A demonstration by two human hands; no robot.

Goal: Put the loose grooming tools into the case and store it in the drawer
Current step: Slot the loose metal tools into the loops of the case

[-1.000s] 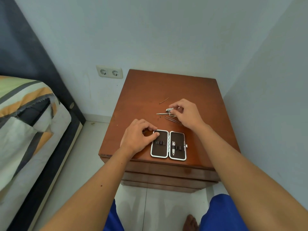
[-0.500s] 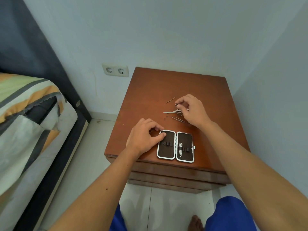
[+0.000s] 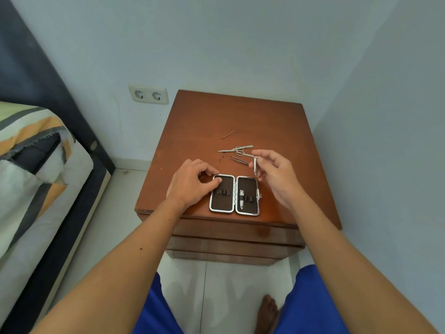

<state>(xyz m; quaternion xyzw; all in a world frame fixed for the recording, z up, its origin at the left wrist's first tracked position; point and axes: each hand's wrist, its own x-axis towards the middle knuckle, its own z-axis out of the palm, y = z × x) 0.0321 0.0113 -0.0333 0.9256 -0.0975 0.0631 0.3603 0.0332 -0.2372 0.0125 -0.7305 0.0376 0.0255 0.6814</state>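
Observation:
An open grooming case (image 3: 234,195) with a silver rim and dark lining lies near the front edge of the wooden nightstand (image 3: 277,121). One small metal tool (image 3: 241,200) sits strapped in its right half. My left hand (image 3: 192,183) rests at the case's left edge, thumb on the rim. My right hand (image 3: 274,169) pinches a small nail clipper (image 3: 255,165) and holds it just above the case's upper right corner. Behind it lie small scissors (image 3: 237,149), tweezers (image 3: 238,160) and a thin pick (image 3: 228,134).
The nightstand's drawer fronts (image 3: 231,237) are closed below the top. A bed with striped bedding (image 3: 29,165) stands to the left, a wall (image 3: 385,141) close on the right, and a double socket (image 3: 148,94) behind. My bare foot (image 3: 266,312) is on the tiled floor.
My right hand has lifted the nail clipper off the pile of tools and brought it toward the case. My left hand stays at the case's edge.

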